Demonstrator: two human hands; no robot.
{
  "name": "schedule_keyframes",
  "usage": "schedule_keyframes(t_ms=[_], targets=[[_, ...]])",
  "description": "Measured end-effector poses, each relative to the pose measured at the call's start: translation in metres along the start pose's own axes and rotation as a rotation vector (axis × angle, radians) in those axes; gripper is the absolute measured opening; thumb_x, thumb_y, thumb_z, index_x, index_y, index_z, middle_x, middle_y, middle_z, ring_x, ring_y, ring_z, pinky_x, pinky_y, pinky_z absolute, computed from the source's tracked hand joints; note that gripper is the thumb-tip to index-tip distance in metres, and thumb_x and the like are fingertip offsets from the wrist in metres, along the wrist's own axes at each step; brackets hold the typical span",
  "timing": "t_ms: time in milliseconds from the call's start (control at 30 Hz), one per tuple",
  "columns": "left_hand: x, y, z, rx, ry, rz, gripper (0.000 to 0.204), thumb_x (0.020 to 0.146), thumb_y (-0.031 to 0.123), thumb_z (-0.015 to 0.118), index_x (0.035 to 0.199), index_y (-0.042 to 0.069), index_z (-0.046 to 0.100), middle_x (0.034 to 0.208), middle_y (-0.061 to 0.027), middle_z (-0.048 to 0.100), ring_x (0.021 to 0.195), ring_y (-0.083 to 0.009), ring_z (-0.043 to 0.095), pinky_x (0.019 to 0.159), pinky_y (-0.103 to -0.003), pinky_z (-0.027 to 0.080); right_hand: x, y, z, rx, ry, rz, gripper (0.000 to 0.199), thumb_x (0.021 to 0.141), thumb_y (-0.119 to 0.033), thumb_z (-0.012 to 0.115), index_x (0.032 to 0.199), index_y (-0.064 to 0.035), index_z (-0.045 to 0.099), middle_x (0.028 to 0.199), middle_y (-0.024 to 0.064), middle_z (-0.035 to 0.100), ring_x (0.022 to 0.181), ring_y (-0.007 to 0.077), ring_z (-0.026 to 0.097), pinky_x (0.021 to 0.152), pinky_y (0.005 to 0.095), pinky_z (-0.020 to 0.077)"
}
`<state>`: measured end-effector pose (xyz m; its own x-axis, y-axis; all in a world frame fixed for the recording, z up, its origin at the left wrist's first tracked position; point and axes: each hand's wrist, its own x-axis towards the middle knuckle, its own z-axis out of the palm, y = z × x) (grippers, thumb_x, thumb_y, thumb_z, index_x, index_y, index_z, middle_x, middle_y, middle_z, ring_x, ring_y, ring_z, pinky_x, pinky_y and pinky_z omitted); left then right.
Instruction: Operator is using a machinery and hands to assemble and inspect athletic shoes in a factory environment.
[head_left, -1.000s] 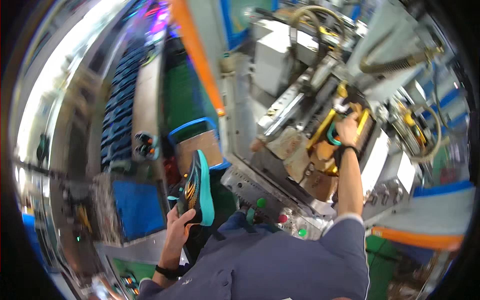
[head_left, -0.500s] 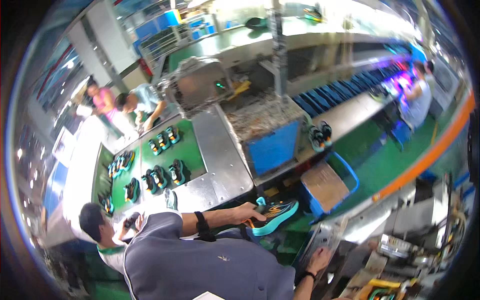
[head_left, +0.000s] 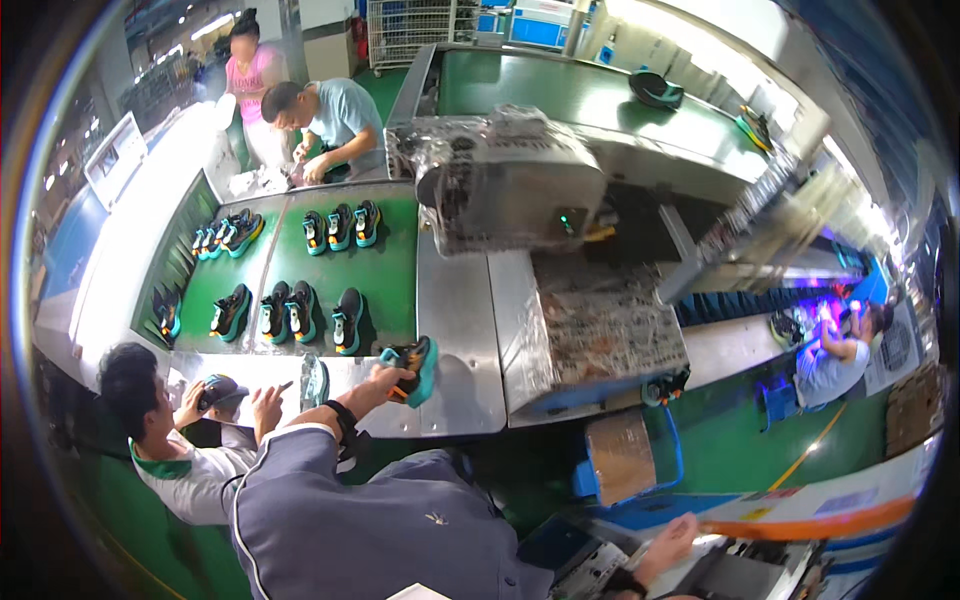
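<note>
My left hand (head_left: 385,382), with a black band at the wrist, grips a black sneaker (head_left: 412,372) with a teal sole and orange accents. The sneaker is held over the metal edge (head_left: 455,400) of the green conveyor, right of the shoes on it. Low on the right, my right hand (head_left: 670,548) is beside the end of an orange rail (head_left: 810,522). Motion smears its fingers, so whether it touches the rail is unclear. Several matching sneakers stand in rows on the green belt (head_left: 345,275). A pale teal-edged shoe piece (head_left: 314,383) rests on the near metal ledge.
At my left, a co-worker (head_left: 190,440) holds a dark shoe. Two people (head_left: 340,125) are at the conveyor's far end. A plastic-wrapped machine (head_left: 510,190) rises beyond the metal plate. A blue-framed cart (head_left: 625,455) stands right of me; another person (head_left: 835,365) sits farther right.
My view has turned. My left hand has carried the sneaker up and left, from beside the conveyor to over its metal edge. My right hand has left the metal panel for the orange rail.
</note>
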<state>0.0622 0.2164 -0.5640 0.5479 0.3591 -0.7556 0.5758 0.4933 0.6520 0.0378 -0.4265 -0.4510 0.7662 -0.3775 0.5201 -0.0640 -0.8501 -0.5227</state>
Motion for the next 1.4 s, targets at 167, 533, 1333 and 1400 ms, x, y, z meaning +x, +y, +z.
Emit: schedule_keyframes(t_ms=[167, 533, 1333, 1400], targets=[[0.094, 0.040, -0.050, -0.046, 0.292, 0.200, 0.048, 0.069, 0.010, 0.075, 0.109, -0.005, 0.053, 0.097, -0.0195, 0.064, 0.082, -0.0351, 0.066, 0.065, -0.049, 0.056, 0.199, -0.243, 0.013, 0.053, -0.064, -0.408, 0.017, 0.087, -0.003, 0.058, 0.103, 0.0012, 0.060, 0.097, 0.0131, 0.062, 0.081, 0.0230, 0.059, 0.068, 0.0342, 0.0462], [0.166, 0.054, -0.061, 0.532, 0.732, 0.305, 0.071, 0.078, 0.036, 0.070, 0.134, 0.009, 0.035, 0.113, -0.0224, 0.060, 0.101, -0.0404, 0.060, 0.085, -0.048, 0.049, 0.440, -0.578, 0.243, -0.348, -0.126, -1.272, 0.053, 0.082, 0.000, 0.059, 0.133, -0.0078, 0.050, 0.140, 0.0125, 0.045, 0.126, 0.0327, 0.045, 0.104, 0.0394, 0.0374], [0.166, 0.053, -0.063, 0.482, 0.731, 0.341, 0.072, 0.074, 0.026, 0.075, 0.133, 0.011, 0.036, 0.114, -0.0211, 0.058, 0.102, -0.0418, 0.058, 0.083, -0.049, 0.048, 0.610, -0.569, 0.389, -0.392, -0.305, -0.920, 0.067, 0.073, -0.015, 0.068, 0.136, -0.0046, 0.045, 0.129, 0.0194, 0.054, 0.118, 0.0326, 0.053, 0.103, 0.0376, 0.0385], [0.167, 0.051, -0.063, 0.493, 0.723, 0.333, 0.075, 0.074, 0.027, 0.075, 0.134, 0.010, 0.033, 0.114, -0.0226, 0.058, 0.102, -0.0425, 0.058, 0.084, -0.049, 0.048, 0.602, -0.557, 0.375, -0.264, -0.371, -0.904, 0.072, 0.069, -0.008, 0.068, 0.137, -0.0046, 0.044, 0.133, 0.0184, 0.052, 0.123, 0.0300, 0.049, 0.106, 0.0374, 0.0344]])
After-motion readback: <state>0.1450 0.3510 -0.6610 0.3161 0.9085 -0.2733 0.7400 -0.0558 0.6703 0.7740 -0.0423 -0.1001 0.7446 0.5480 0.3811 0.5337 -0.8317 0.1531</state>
